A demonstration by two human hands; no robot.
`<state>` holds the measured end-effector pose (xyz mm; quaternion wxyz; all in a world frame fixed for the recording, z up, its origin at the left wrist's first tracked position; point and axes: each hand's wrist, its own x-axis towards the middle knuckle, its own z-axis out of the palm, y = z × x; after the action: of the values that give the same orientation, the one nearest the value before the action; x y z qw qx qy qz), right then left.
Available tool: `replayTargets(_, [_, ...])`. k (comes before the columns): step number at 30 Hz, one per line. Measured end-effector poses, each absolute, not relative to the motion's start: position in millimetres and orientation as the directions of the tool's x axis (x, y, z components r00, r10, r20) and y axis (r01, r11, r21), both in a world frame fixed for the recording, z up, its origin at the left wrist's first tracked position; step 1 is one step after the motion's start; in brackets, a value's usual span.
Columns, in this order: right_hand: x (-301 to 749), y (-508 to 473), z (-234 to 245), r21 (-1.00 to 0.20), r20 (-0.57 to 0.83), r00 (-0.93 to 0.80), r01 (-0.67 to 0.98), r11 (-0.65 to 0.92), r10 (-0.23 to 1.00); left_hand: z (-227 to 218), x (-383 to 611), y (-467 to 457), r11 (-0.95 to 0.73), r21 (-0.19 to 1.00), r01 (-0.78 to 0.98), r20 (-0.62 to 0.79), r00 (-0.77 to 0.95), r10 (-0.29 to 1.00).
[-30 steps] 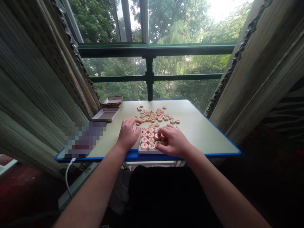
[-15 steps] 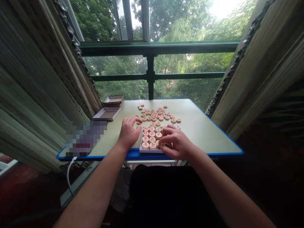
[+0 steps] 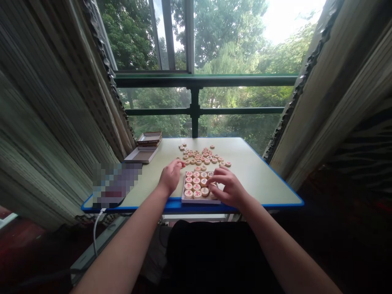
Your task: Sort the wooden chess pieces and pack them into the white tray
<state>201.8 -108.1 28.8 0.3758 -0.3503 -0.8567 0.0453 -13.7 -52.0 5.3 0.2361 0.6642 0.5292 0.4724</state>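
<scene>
A shallow white box [image 3: 200, 201] at the table's front edge holds wooden Chinese chess pieces [image 3: 197, 194] in rows, marked in red or black. Just beyond its far left corner is my left hand [image 3: 170, 176], thumb and fingertips pinched on one chess piece, which they mostly cover. Over the box's right side hangs my right hand [image 3: 228, 185], its fingers curved and apart, seemingly with no piece between them. The fingers hide part of the right-hand column. Loose chess pieces [image 3: 202, 157] lie scattered flat beyond the box.
Shallow box parts [image 3: 141, 155] are stacked at the table's back left. A blurred dark flat object [image 3: 119, 188] with a white cable [image 3: 96, 228] lies at the left. The pale table [image 3: 263, 183] has a blue edge; curtains [image 3: 107, 126] and a window stand around it.
My left finger and thumb have closed on a loose piece. My right hand has drawn back slightly, uncovering a black-marked piece in the front row. The view has tilted up.
</scene>
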Motion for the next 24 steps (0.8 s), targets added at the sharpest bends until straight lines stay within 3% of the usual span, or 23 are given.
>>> replayTargets(3, [215.7, -92.7, 28.1, -0.458, 0.673, -0.081, 0.734, 0.500, 0.735, -1.5, -14.1, -44.6, -0.263, 0.866, 0.426, 0.287, 0.007, 0.958])
replayTargets(5, [227.2, -81.2, 29.1, -0.466, 0.588, 0.017, 0.824, 0.322, 0.809, -4.7, -14.0, -40.7, -0.247, 0.875, 0.417, 0.254, 0.040, 0.966])
replayTargets(8, [239.7, -71.0, 29.3, -0.380, 0.448, -0.015, 0.902, 0.206, 0.894, -6.5, -14.1, -38.4, -0.239, 0.873, 0.426, 0.234, 0.066, 0.970])
replayTargets(12, [243.7, -73.9, 23.8, -0.319, 0.389, -0.067, 0.926, 0.203, 0.919, -4.7, -15.2, -40.8, -0.261, 0.855, 0.449, 0.243, 0.098, 0.965])
replayTargets(24, [247.2, -79.2, 21.1, -0.463, 0.286, -0.016, 0.873, 0.153, 0.958, -2.0, -16.4, -45.7, -0.233, 0.873, 0.429, 0.210, 0.100, 0.972])
